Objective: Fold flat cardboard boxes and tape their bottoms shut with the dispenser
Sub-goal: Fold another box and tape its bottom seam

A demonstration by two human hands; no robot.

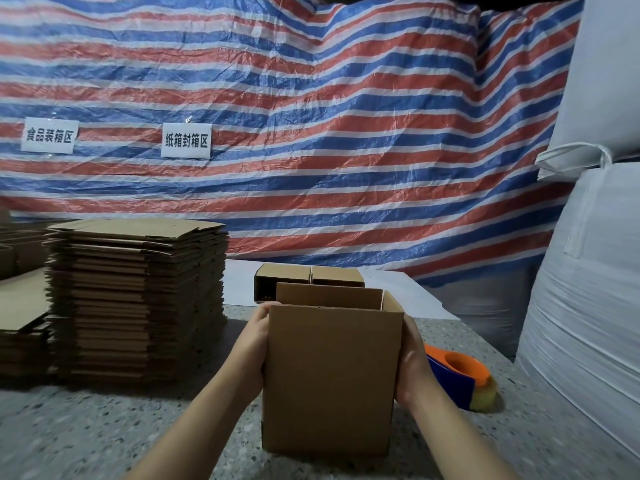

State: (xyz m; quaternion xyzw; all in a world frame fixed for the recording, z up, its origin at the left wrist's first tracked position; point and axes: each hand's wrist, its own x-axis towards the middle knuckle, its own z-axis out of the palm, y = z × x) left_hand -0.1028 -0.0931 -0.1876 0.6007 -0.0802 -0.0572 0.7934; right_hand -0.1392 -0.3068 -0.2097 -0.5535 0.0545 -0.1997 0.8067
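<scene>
Head view has your left hand (250, 344) and right hand (412, 362) clamped on opposite side walls of the opened box (329, 379), each grip wrapped round a vertical edge with the fingers out of sight behind the cardboard. You're holding it this way, I'd judge, to square the sleeve up so the walls stand true; its top is open toward you and its lower end rests on the bench (104, 427) close to the near edge. Whether the bottom flaps are folded or taped cannot be seen from here.

Just right of the box, beside your right wrist, lies the tape dispenser (460, 379), orange and blue with its roll facing the right edge, probably parked there for a quick reach once the flaps are ready. Behind the box, toward the far edge, another formed box (308, 275) lies on its side, on a white sheet.

On the left stands the tall stack of flat boxes (138, 299), with more cardboard beyond it at the left edge.

Your bench is speckled grey stone. A red, white and blue striped tarp (311, 116) hangs behind it, carrying two white signs (186, 140), and bulky white sacks (588, 271) crowd the right side.
</scene>
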